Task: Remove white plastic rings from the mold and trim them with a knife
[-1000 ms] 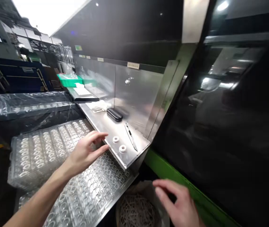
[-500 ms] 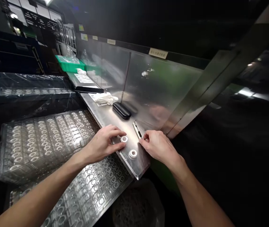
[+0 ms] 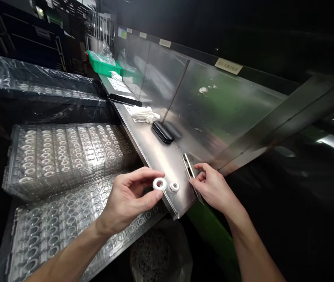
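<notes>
My left hand (image 3: 128, 199) pinches a small white ring (image 3: 159, 183) between thumb and forefinger, lifted just above the near end of a steel shelf (image 3: 161, 156). A second white ring (image 3: 174, 187) lies on the shelf right beside it. My right hand (image 3: 214, 188) has its fingertips on a slim metal utility knife (image 3: 189, 167) that lies on the shelf near the corner. Clear plastic trays (image 3: 67, 152) full of white rings sit below and left of the shelf.
A black case (image 3: 162, 131), a white crumpled glove (image 3: 143, 114), a dark tablet (image 3: 125, 100) and a green bin (image 3: 102, 64) lie further along the shelf. A bag of scrap strands (image 3: 158, 256) hangs below the shelf. Plastic-wrapped tray stacks (image 3: 35, 84) stand at the left.
My left hand picked one ring up off the shelf and lifted it. My right hand came up from below to the knife and took hold of it. The view tilted down and closer.
</notes>
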Available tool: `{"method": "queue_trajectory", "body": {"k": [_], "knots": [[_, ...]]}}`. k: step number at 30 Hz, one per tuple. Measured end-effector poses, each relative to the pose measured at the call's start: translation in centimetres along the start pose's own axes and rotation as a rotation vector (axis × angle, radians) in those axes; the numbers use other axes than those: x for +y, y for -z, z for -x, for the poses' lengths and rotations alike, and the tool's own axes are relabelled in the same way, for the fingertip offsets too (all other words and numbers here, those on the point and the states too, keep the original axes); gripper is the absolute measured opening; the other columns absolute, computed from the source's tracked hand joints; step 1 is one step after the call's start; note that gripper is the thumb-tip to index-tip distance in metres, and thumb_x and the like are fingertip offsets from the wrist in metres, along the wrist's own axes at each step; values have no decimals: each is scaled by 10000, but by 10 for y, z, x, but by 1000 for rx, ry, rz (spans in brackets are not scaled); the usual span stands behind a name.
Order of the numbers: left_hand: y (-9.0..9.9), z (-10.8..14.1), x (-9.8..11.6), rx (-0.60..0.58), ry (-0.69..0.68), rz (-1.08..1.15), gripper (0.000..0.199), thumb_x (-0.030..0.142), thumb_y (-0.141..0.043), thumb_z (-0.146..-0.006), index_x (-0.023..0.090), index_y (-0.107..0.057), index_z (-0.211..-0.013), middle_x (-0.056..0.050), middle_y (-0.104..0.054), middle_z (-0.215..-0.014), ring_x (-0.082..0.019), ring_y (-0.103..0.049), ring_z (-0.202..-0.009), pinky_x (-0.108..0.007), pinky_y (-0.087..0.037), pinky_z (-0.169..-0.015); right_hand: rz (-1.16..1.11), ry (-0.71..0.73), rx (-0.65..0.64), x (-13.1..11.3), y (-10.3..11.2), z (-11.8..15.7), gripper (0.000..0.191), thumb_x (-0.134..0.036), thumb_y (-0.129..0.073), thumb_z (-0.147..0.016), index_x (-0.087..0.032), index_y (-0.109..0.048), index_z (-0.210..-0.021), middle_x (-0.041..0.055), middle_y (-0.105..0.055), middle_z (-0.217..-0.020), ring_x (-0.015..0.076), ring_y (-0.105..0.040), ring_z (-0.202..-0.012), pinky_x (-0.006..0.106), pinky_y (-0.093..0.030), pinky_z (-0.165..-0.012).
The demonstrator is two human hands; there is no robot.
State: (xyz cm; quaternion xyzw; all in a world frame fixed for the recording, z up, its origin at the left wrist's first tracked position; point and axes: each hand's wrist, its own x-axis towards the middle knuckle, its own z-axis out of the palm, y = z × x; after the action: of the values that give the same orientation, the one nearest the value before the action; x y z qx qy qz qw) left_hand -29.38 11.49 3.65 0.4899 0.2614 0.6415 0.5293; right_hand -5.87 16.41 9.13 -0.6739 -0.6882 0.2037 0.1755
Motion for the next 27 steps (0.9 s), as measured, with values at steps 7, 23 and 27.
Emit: {"method": "queue_trajectory", "body": {"k": [7, 23, 27], "knots": [[-3, 9, 2, -54, 1, 75, 247, 143, -820, -821, 238, -805, -1048, -38, -712, -965, -104, -690, -885, -106, -557, -826, -97, 16, -66, 9, 2, 18, 247, -324, -609, -837, -173, -708, -1005, -40, -562, -676, 142, -499, -634, 286, -391, -620], [-3, 15, 8, -95, -40, 51, 267, 101, -803, -811, 226, -810, -1047, -62, -722, -954, -124, -702, -860, -112, -574, -789, -200, -6, -7, 14, -4, 27, 236, -302, -607, -814, -165, -712, -975, -30, -569, -681, 134, -494, -623, 258, -375, -589], [-3, 14, 7, -100, -42, 55, 270, 108, -819, -807, 239, -804, -1043, -41, -730, -953, -114, -703, -866, -103, -572, -798, -201, -17, -13, 14, -4, 27, 244, -312, -610, -829, -161, -707, -994, -27, -582, -691, 134, -506, -629, 256, -383, -591]]}}
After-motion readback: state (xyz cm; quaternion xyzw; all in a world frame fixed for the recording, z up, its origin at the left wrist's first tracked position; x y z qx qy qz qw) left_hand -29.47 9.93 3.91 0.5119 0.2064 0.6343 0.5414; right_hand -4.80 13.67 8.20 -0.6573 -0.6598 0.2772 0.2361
